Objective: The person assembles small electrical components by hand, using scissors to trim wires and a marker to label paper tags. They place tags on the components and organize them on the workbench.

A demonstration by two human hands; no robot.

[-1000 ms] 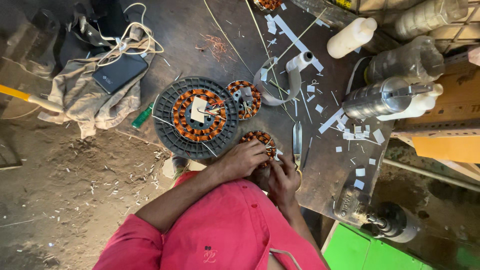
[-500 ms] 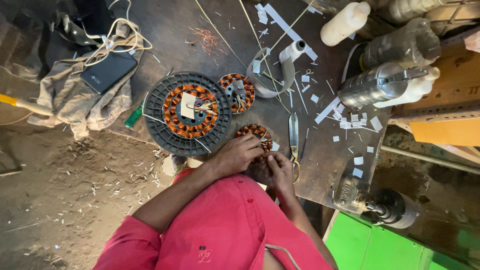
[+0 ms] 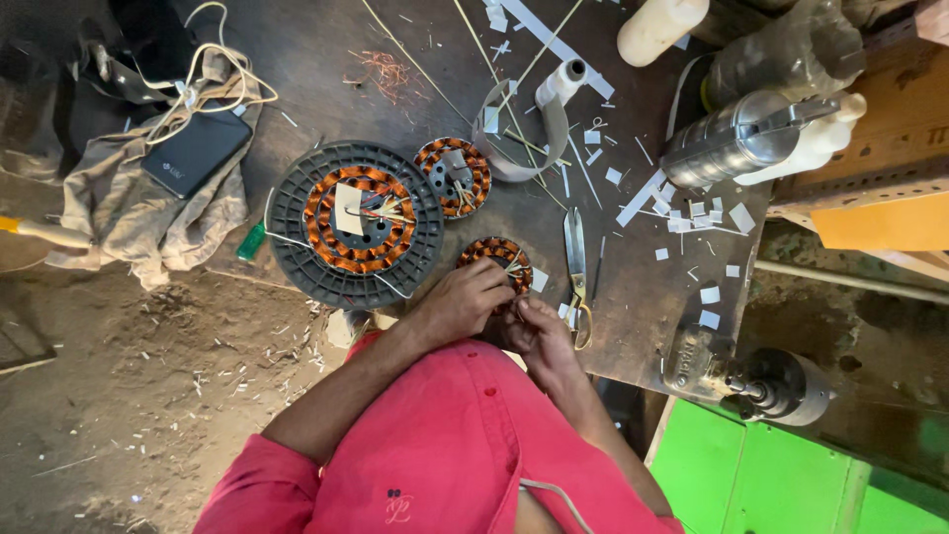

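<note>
At the workbench's [image 3: 326, 69] near edge, the left hand [image 3: 465, 302] clasps a small copper-wound stator [image 3: 497, 259] lying flat, while the right hand [image 3: 537, 331], just beside it, pinches its fine wires, scissors [image 3: 575, 257] lying alongside to the right.

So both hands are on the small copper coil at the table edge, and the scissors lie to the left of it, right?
Not quite. In the head view both hands, left hand and right hand, are on the small coil at the table edge, but the scissors lie to its right in the picture, not its left.
</note>
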